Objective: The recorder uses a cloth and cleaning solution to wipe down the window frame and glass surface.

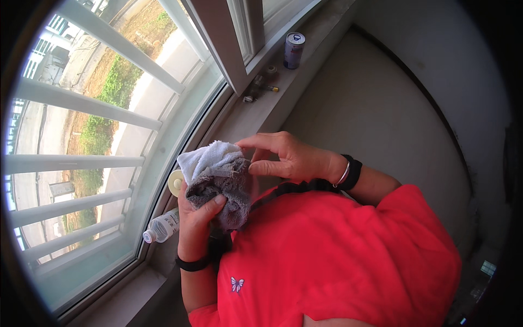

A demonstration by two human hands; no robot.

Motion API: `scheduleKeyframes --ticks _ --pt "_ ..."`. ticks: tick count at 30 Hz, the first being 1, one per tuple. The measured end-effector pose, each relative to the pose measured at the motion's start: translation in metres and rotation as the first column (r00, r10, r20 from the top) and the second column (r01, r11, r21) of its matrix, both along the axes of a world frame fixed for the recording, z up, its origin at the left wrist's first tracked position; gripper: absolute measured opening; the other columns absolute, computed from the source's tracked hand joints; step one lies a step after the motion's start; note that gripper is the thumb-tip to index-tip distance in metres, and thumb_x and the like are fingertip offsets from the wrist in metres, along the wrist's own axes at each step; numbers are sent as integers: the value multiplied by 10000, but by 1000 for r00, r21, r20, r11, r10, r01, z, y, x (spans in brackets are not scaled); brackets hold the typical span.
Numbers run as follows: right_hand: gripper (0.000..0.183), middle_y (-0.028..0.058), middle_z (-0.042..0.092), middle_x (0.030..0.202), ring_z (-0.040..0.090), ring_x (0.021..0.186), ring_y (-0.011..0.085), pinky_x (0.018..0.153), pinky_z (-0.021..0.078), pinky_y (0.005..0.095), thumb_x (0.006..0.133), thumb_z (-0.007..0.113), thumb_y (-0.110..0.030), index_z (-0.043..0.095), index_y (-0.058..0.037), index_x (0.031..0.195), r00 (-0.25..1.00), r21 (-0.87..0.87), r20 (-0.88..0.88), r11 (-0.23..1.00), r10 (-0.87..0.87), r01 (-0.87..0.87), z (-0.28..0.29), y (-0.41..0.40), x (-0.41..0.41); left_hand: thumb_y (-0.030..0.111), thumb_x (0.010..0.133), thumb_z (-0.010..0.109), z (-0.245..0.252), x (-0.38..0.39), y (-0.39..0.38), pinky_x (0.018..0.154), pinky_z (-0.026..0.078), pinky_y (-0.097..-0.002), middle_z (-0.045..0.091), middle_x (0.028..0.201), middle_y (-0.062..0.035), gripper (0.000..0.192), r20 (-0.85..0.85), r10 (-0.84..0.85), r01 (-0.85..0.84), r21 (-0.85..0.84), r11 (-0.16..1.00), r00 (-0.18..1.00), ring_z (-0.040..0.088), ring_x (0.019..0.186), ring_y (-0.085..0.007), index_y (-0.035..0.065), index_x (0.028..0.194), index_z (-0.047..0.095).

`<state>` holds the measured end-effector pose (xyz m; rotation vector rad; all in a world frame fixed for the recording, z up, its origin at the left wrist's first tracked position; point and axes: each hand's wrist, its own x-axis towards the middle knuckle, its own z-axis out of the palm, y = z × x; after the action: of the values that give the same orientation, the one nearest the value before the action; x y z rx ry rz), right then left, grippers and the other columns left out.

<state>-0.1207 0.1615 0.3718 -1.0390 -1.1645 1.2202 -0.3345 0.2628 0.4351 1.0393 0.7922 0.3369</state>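
Note:
My left hand (198,216) grips a bundle of cloth, its thumb pressed on top. The bundle pairs a grey terry cloth (220,188) with a white cloth (212,159), bunched together and held in front of my body by the window. My right hand (278,155) is at the far side of the bundle, fingers apart. Its index fingertip meets the edge of the white cloth, and the thumb tip is beside the grey cloth. Behind my left hand are a pale yellow round object (175,182) and a clear plastic bottle (161,228) with a label, partly hidden by that hand.
A drink can (294,51) stands on the window sill (241,116). Several small items, one like a battery (271,88), lie on the sill near the window frame (218,45). White bars (86,102) cross the window at left. A wall (441,49) rises at right.

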Motion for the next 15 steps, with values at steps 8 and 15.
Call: scheduleKeyframes --ticks 8,15 --pt "605 175 537 1245 649 933 189 777 543 305 893 679 -225 403 35 1365 995 -53 25 994 -99 101 -18 4 23 15 776 737 -35 29 -1 982 433 -336 584 1217 -95 618 -1 17 -17 126 992 1000 565 1115 -195 13 1321 445" --pt "807 202 424 1395 535 1176 370 970 456 393 854 693 -377 288 -13 1449 907 136 360 974 -218 180 -18 -26 33 14 800 670 -58 63 -13 965 448 -325 579 1214 -104 572 -78 -64 85 295 952 995 575 1104 -198 11 1325 443"
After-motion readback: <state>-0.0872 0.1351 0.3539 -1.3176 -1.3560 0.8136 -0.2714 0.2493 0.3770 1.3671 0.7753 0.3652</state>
